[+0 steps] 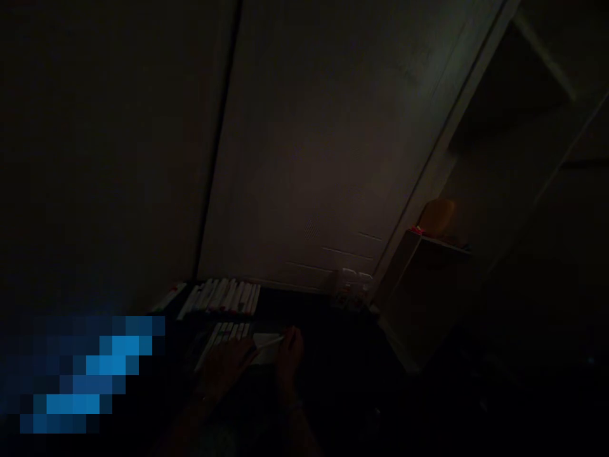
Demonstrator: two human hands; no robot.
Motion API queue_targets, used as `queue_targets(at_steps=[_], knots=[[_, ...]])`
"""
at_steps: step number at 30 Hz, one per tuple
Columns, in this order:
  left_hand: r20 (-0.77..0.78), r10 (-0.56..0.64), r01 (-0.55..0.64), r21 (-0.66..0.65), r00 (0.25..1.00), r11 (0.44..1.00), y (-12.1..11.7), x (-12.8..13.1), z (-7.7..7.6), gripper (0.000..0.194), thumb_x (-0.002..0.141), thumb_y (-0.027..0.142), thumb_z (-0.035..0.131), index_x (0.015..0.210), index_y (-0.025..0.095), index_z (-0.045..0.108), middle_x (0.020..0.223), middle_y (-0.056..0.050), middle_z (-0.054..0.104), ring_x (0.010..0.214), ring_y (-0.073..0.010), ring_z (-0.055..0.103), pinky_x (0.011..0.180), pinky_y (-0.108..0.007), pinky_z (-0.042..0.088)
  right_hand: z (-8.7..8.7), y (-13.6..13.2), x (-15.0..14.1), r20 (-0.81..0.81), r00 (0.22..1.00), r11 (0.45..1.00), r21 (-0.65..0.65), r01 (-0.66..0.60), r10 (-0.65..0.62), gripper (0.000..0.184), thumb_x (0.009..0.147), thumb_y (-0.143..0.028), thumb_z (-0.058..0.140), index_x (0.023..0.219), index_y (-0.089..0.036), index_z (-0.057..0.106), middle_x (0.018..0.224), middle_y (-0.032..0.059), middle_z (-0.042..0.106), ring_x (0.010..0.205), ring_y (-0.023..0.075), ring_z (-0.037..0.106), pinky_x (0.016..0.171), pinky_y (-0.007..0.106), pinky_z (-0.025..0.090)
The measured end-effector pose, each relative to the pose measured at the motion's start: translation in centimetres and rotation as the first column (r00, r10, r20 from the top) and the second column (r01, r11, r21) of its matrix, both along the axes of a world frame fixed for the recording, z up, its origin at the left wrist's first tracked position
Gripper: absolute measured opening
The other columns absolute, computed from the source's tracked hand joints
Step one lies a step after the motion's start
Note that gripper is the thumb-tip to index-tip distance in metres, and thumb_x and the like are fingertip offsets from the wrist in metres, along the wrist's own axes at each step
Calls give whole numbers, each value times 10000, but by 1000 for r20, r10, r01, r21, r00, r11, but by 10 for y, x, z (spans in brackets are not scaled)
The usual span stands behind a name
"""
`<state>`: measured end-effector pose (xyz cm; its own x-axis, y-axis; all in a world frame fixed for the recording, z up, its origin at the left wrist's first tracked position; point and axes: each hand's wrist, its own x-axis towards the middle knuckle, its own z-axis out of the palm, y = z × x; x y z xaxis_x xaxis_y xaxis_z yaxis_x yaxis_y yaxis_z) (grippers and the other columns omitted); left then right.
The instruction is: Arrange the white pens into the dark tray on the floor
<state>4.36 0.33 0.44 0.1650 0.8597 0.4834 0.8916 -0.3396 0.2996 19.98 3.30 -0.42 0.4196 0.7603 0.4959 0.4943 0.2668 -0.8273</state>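
Note:
The view is very dark. My right hand [290, 352] is closed, its fingers pinching one end of a thin white stick [270, 343] that looks like a marker. At the stick's other end is my left hand [226, 362], its fingers curled and seemingly gripping it, though the fingertips are hard to see. Below the stick lies a pale flat piece [265, 357], perhaps paper or a tray. A short row of white marker-like sticks [233, 331] sits just beyond my left hand. Farther back, a longer row of similar sticks [226, 296] lies side by side, some with reddish ends.
A pale panel wall [309, 158] rises behind the dark surface. Two clear containers [352, 289] stand against it. To the right is a small shelf [442, 243] with an orange rounded object [436, 216]. A pixelated blue patch covers the lower left.

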Motion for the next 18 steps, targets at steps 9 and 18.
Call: queue_targets(at_steps=[9, 18], knots=[[-45, 3, -4, -25, 999, 1000, -16, 9, 16, 301, 886, 387, 337, 980, 241, 584, 1028, -38, 633, 984, -180, 535, 919, -342, 320, 4, -8, 5, -37, 997, 997, -23, -75, 74, 366, 898, -421, 265, 831, -199, 548, 830, 69, 642, 750, 189, 578, 655, 255, 373], [-56, 12, -12, 1, 998, 1000, -19, 10, 18, 339, 885, 426, 328, 982, 240, 594, 951, -51, 651, 953, -174, 549, 938, -346, 293, 7, -10, 8, -33, 995, 994, -53, -99, 98, 376, 887, -420, 259, 827, -188, 549, 820, 74, 641, 738, 190, 575, 640, 256, 361]])
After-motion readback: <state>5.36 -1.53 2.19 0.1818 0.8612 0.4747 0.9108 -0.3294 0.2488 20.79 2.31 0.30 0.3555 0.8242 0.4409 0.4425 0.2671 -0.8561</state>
